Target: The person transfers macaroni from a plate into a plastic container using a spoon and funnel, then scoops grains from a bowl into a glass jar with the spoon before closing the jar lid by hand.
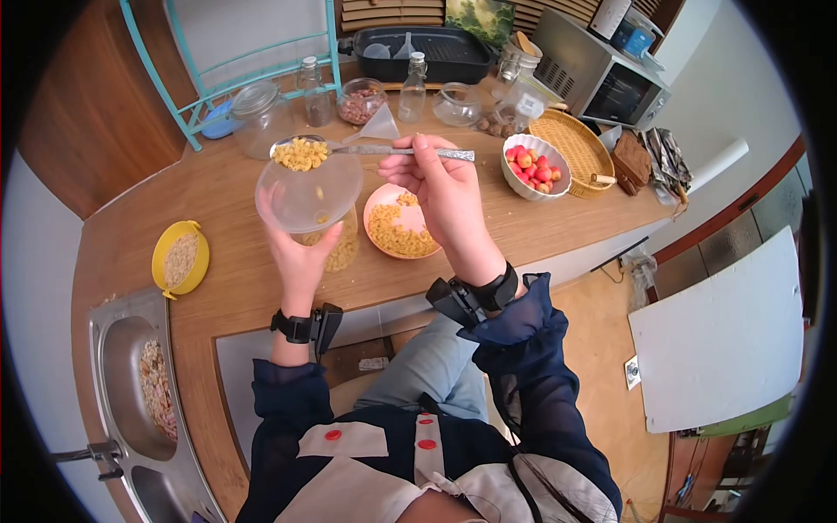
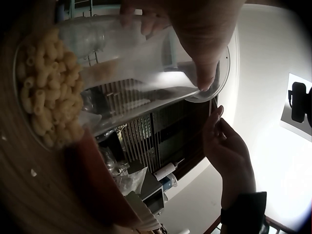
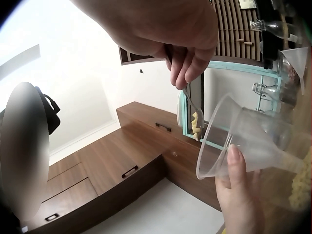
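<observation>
My left hand (image 1: 298, 261) grips a wide translucent funnel (image 3: 224, 141), thumb along its outer side. The funnel's narrow end sits inside a clear jar (image 2: 109, 34) on the counter, with macaroni (image 2: 51, 90) at the jar's bottom. In my right hand (image 1: 446, 187) is a metal spoon (image 1: 384, 149), pinched by its patterned handle. The spoon's bowl carries a heap of macaroni (image 1: 301, 154) over the funnel's far rim. A few pieces show inside the funnel in the head view. Beside the jar stands a pink bowl (image 1: 385, 197) with more macaroni, partly under my right hand.
A yellow bowl (image 1: 203, 253) of pale flakes stands left, near the sink (image 1: 131, 318). Along the back are glass jars, bottles (image 1: 411, 100), a small funnel (image 1: 379, 125) and a black pan (image 1: 436, 54). At right are a white fruit bowl (image 1: 534, 190), a woven tray (image 1: 575, 139) and a microwave (image 1: 602, 78).
</observation>
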`<move>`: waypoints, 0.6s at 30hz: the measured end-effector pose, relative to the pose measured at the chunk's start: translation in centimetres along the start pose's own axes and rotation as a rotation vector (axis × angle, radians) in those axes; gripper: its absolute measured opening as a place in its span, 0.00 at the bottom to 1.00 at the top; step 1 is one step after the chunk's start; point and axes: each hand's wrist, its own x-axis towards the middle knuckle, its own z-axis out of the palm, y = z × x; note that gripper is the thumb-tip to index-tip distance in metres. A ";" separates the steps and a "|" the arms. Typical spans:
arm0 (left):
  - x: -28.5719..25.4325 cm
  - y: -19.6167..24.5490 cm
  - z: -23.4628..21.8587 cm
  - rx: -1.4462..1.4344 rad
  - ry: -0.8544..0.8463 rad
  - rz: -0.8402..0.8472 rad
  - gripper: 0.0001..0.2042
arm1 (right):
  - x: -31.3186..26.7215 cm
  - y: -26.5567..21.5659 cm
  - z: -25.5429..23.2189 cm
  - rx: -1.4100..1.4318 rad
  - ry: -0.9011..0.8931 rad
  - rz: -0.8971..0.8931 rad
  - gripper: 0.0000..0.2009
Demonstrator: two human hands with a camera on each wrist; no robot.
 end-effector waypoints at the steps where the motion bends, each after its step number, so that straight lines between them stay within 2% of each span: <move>1: 0.0 -0.1 0.0 0.008 0.004 0.004 0.48 | 0.0 0.0 0.0 0.006 0.002 0.009 0.13; 11: 0.2 0.1 -0.2 0.023 0.007 0.055 0.48 | -0.4 0.3 -0.4 0.047 0.013 -0.034 0.13; 18: 0.2 -0.5 -0.2 -0.031 -0.002 0.022 0.49 | -0.4 0.0 -0.6 0.029 0.001 -0.031 0.14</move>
